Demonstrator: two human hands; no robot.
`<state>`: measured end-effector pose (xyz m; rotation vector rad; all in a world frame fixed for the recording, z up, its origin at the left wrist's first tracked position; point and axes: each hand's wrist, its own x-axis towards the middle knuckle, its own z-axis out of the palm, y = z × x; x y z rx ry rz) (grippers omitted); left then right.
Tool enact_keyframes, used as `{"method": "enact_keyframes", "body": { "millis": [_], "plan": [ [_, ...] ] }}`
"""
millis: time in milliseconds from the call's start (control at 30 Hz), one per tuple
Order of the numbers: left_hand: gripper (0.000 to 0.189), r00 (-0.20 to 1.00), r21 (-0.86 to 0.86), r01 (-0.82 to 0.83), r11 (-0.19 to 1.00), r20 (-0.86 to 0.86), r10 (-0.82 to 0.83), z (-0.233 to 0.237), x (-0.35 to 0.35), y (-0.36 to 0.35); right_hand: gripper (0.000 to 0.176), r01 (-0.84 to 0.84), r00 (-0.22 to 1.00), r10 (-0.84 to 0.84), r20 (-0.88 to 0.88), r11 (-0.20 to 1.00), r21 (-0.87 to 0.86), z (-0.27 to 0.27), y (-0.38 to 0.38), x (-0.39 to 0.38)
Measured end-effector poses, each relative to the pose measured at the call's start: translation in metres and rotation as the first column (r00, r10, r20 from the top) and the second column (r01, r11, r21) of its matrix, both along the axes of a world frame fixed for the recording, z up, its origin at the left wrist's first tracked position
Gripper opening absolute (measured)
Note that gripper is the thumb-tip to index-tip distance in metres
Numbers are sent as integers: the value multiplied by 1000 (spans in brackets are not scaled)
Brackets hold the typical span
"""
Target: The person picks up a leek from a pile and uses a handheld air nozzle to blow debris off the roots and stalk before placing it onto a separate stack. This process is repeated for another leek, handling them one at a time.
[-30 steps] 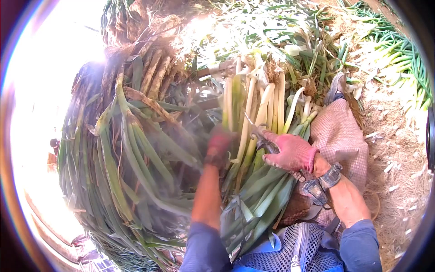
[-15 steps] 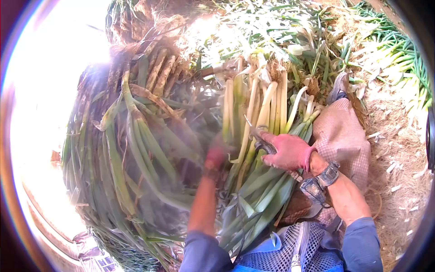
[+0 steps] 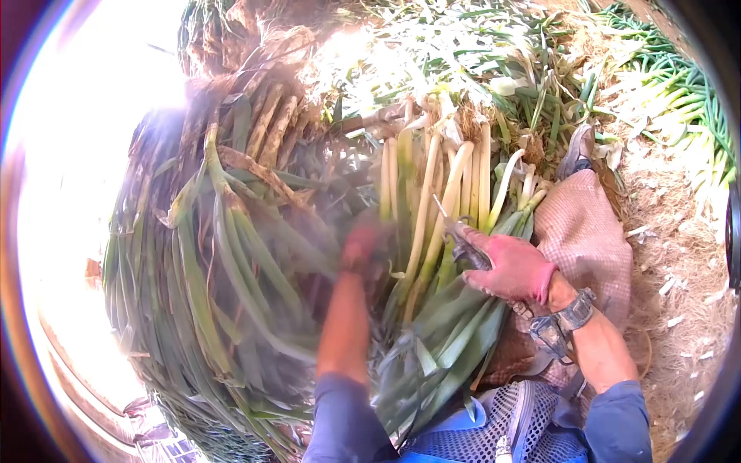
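My right hand (image 3: 513, 268), in a pink glove, is closed around a small bladed tool (image 3: 465, 245) whose thin, light tip points up and left. Under and beside it lies a bundle of long green onions (image 3: 432, 208), pale stalks upward and leaves trailing toward me. My left hand (image 3: 364, 243), in a reddish glove, is smeared by motion at the left edge of that bundle; its fingers cannot be made out. A large heap of untrimmed green onions (image 3: 224, 255) spreads left of it, brown at the root ends.
Stripped leaves and peelings (image 3: 471, 50) are piled beyond the bundle. Cleaned green onions (image 3: 687, 100) lie in a row at the far right. A pinkish checked cloth (image 3: 583, 224) covers my leg, with a shoe (image 3: 576, 150) beyond it. Straw-like debris (image 3: 679, 262) litters the ground.
My right hand has drawn slightly right and toward me with the tool. My left hand has shifted a little up and left, still blurred. The bundle lies nearly unchanged.
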<state>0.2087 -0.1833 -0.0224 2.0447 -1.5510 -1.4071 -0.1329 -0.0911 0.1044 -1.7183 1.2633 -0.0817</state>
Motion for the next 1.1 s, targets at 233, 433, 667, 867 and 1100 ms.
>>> {"method": "enact_keyframes", "body": {
  "millis": [233,433,667,867,1100],
  "plan": [
    [44,993,-232,-116,966,0,120,-50,-9,-62,85,14,999,-15,46,999,31,-12,3,-11],
    [45,924,-76,-237,969,-326,200,-37,-7,-49,87,-3,1000,3,1,995,95,-8,-6,-3],
    [38,986,-154,-41,987,-165,15,-61,3,-41,86,8,1000,-8,28,1000,1,-9,-3,3],
    [35,888,80,-232,969,-389,245,4,-29,-5,88,1,1000,-1,17,1000,3,-2,-3,-1],
    [27,898,88,-300,950,-310,313,46,-18,1,87,-21,988,25,150,999,-31,-16,4,-14]
  ]
}}
